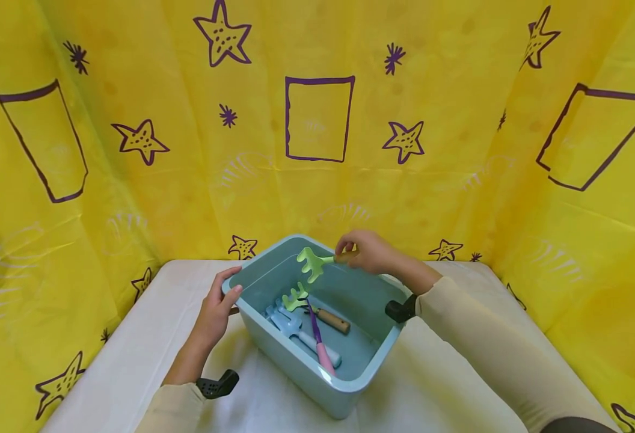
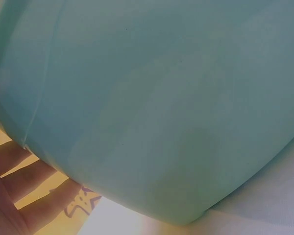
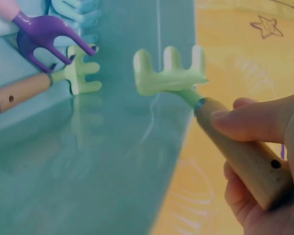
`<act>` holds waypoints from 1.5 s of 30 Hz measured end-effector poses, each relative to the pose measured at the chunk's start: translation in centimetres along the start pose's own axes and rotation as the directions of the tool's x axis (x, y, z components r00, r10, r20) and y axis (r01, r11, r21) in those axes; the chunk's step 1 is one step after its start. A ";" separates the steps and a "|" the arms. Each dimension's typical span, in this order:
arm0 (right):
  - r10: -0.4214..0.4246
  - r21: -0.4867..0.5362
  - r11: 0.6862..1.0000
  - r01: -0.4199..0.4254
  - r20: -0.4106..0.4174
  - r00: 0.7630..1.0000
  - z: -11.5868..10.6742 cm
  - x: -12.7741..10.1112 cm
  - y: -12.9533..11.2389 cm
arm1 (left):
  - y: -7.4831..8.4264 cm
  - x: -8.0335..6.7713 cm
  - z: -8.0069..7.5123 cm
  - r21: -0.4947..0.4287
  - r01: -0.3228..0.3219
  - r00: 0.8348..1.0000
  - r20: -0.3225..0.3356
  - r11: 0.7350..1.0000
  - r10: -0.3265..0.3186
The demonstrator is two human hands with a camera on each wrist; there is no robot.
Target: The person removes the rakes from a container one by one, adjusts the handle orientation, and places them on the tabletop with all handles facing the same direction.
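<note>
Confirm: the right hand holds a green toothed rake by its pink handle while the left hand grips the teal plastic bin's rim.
Not pink: the right wrist view shows the right hand holding the green toothed rake by a brown wooden handle. The left hand does grip the teal plastic bin's rim.

Got a white-covered bench [image 1: 431, 385] below L hand [image 1: 217, 313] & R hand [image 1: 371, 251], extending out past both. Carries one blue-green tub [image 1: 296, 373], open-topped, stood directly on bench btwn the two, gripped at rim by L hand.
</note>
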State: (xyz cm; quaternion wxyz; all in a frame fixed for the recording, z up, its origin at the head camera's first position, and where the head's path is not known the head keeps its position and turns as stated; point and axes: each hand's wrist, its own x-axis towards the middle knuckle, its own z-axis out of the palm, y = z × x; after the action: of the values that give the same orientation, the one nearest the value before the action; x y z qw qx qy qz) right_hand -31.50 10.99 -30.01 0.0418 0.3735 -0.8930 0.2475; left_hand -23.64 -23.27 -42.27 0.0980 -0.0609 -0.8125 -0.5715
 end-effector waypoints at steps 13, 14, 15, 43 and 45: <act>0.188 0.182 0.970 -0.164 -0.127 0.974 -2.4 -3.0 2.5 | 1.4 -0.5 0.1 -0.004 -0.002 1.000 0.006 1.000 0.002; 0.199 0.198 0.965 -0.171 -0.132 0.971 -2.6 -3.3 2.7 | 1.4 -0.5 0.1 -0.004 -0.003 1.000 0.003 1.000 0.003; 0.207 0.217 0.960 -0.175 -0.137 0.969 -2.8 -3.5 2.9 | 1.3 -0.5 0.1 -0.003 -0.008 1.000 0.002 1.000 0.008; 0.625 0.376 0.772 -0.513 -0.301 0.720 0.0 -12.8 9.5 | 0.3 -0.1 0.0 -0.006 -0.034 0.999 -0.006 0.999 0.034; 0.655 0.393 0.748 -0.535 -0.303 0.693 0.5 -13.3 10.0 | 0.4 -0.2 0.0 -0.008 -0.034 0.999 -0.005 0.999 0.033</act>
State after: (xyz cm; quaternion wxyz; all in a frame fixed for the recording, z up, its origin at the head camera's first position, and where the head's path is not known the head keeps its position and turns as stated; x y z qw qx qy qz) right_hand -28.78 25.31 -37.96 0.0984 0.0001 -0.8911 0.4430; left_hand -23.41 -23.10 -42.00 0.1094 -0.0734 -0.8086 -0.5734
